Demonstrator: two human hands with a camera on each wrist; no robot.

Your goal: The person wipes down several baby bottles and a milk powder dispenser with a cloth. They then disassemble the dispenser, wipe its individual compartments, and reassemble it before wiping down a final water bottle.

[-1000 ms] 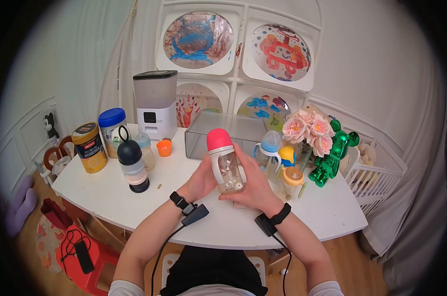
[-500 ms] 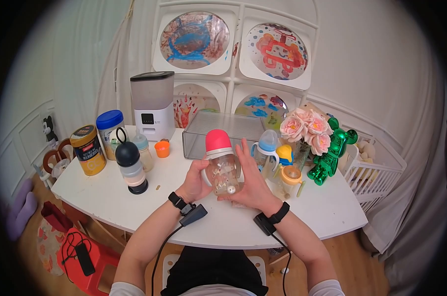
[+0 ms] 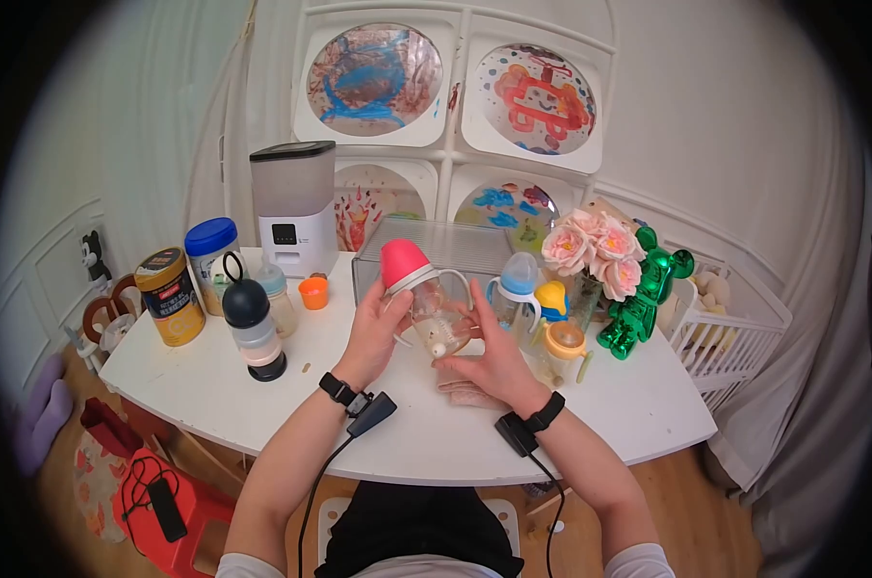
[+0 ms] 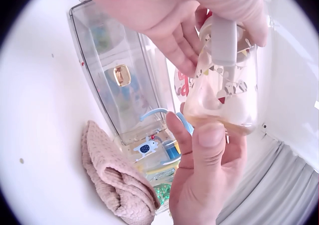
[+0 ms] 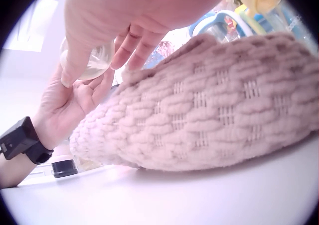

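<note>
Both hands hold a clear baby bottle [image 3: 434,313] with a pinkish-red cap and white side handles, raised over the white table. It leans with its cap toward the left. My left hand [image 3: 366,335] grips it near the cap end. Thumb and fingers of my right hand [image 3: 501,364] are at its base. In the left wrist view, small printed figures show on the bottle [image 4: 224,93], with a little yellowish tint near its bottom. A folded pink waffle-weave cloth [image 5: 199,105] lies on the table beneath the right hand.
Left on the table stand a dark-topped stacked container [image 3: 255,328], a yellow can [image 3: 171,299], a blue-lidded jar [image 3: 209,260] and an orange cup [image 3: 313,293]. A grey transparent box [image 3: 368,270] is behind. Right are a blue-capped bottle [image 3: 520,279], a yellow-topped bottle [image 3: 563,342] and flowers [image 3: 595,250].
The bottle has tipped, its cap swinging leftward. My left hand has moved up toward the cap end, and the right hand has stayed near the base. More of the pink cloth shows.
</note>
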